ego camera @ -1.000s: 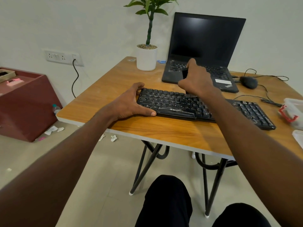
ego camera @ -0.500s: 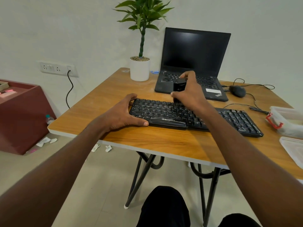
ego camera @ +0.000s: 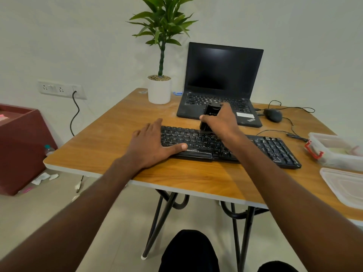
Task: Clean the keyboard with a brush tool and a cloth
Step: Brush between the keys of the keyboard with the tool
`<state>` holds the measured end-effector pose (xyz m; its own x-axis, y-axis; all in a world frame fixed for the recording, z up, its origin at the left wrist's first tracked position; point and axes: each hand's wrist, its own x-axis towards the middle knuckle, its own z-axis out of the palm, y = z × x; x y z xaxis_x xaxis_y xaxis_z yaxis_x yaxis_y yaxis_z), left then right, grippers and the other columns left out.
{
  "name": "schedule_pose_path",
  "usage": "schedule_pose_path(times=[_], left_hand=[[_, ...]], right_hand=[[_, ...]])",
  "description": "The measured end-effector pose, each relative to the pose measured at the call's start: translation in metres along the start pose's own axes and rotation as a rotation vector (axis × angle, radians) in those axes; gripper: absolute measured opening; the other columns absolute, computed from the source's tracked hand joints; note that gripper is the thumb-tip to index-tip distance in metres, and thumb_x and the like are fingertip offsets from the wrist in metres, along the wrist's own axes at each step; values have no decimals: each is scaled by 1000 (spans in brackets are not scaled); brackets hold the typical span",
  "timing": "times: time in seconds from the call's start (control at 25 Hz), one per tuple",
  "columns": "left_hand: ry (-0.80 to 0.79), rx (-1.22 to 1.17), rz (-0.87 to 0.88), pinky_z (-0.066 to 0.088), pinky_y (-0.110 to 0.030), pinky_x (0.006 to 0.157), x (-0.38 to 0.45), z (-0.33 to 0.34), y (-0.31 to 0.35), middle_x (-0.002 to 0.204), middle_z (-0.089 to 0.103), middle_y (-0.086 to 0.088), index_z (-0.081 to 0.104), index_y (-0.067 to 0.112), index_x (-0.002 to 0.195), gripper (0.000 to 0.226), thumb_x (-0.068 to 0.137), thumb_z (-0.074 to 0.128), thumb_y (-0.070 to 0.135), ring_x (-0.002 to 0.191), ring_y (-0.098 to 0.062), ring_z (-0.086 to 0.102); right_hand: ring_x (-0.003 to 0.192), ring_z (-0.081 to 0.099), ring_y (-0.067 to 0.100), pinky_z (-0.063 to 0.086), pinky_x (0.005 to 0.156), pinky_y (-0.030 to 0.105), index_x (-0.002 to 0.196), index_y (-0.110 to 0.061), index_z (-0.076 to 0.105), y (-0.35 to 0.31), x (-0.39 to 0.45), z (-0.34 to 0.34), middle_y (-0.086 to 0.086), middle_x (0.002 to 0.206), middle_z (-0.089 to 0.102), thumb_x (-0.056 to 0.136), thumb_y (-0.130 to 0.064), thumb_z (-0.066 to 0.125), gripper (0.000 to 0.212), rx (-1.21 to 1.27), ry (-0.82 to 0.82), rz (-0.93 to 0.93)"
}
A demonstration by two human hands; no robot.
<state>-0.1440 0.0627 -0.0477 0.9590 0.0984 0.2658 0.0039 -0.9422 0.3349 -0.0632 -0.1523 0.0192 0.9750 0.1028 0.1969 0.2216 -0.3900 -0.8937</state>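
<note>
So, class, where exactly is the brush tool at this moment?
In the head view, the black brush tool is gripped in the right hand, its lower end on the keyboard's back rows, just in front of the laptop.

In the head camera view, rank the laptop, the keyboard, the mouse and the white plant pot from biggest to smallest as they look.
1. Laptop, with its open screen
2. Keyboard, long but thin, partly under both hands
3. White plant pot
4. Mouse, clearly smallest

The keyboard lies nearer the camera, so its rank against the laptop is less sure.
</note>
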Motion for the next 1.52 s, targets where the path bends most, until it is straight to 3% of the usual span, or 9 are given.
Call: schedule_pose_path(times=[0.12, 0.32, 0.48, 0.56, 0.76, 0.88, 1.12, 1.32, 1.52], left_hand=[[-35, 10, -14, 29, -58, 125, 3, 2, -3, 170, 33, -8, 14, 20, 167, 140, 63, 32, 112, 152, -29, 39], [17, -67, 18, 40, -59, 118, 2, 3, -6, 160, 49, -14, 16, 16, 167, 126, 77, 21, 105, 140, -33, 53], [112, -111, 32, 51, -54, 101, 2, 5, -8, 129, 69, -15, 27, 12, 162, 102, 94, 8, 86, 102, -27, 66], [133, -120, 43, 53, -50, 95, 2, 7, -8, 122, 71, -14, 30, 10, 159, 92, 101, 8, 78, 92, -24, 63], [124, -128, 41, 53, -49, 97, 4, 7, -10, 138, 66, -17, 32, 7, 157, 79, 108, 15, 67, 108, -32, 68], [115, -129, 31, 54, -50, 95, 4, 9, -9, 128, 69, -16, 33, 9, 155, 79, 106, 18, 70, 102, -29, 67], [105, -143, 10, 54, -44, 90, 0, 4, -4, 125, 70, -13, 34, 13, 154, 81, 103, 19, 75, 100, -27, 67], [84, -114, -17, 55, -50, 99, -2, 0, -1, 135, 67, -15, 28, 14, 160, 105, 91, 17, 92, 112, -33, 67], [101, -124, -16, 52, -42, 85, -1, 2, 0, 126, 69, -12, 35, 15, 152, 82, 101, 27, 78, 98, -27, 65]], right_hand=[[75, 61, 11, 61, 65, 30, 129, -12, 30, 12, 4, -14, -6, 89, 53, 91, -5, 73, 58, -233, 170, -78], [90, 65, 11, 53, 54, 15, 132, -12, 40, 6, 1, -14, 3, 116, 58, 96, -18, 73, 49, 118, -5, 40], [88, 69, 20, 63, 72, 37, 123, -13, 38, 14, 4, -21, -1, 98, 57, 93, -15, 74, 47, -323, 70, -84], [90, 65, 19, 60, 68, 29, 123, -14, 39, 12, 5, -20, -1, 99, 57, 92, -11, 74, 47, -348, 113, -113], [84, 69, 16, 57, 54, 18, 130, -12, 39, 10, 2, -17, 5, 113, 56, 95, -11, 73, 49, 83, -53, 48], [82, 70, 20, 64, 69, 37, 124, -13, 33, 16, 8, -29, 5, 102, 58, 95, -14, 71, 48, -108, 162, 46], [94, 65, 17, 59, 61, 26, 132, -12, 37, 10, 16, -33, 4, 114, 56, 94, -15, 74, 53, -137, -46, 0], [102, 56, 18, 50, 76, 29, 132, -10, 42, 22, 16, -40, 4, 115, 58, 92, -18, 76, 54, -363, 95, -107], [93, 59, 19, 54, 67, 30, 131, -9, 44, 26, 16, -63, 6, 112, 60, 86, -9, 75, 54, -332, 165, -3]])
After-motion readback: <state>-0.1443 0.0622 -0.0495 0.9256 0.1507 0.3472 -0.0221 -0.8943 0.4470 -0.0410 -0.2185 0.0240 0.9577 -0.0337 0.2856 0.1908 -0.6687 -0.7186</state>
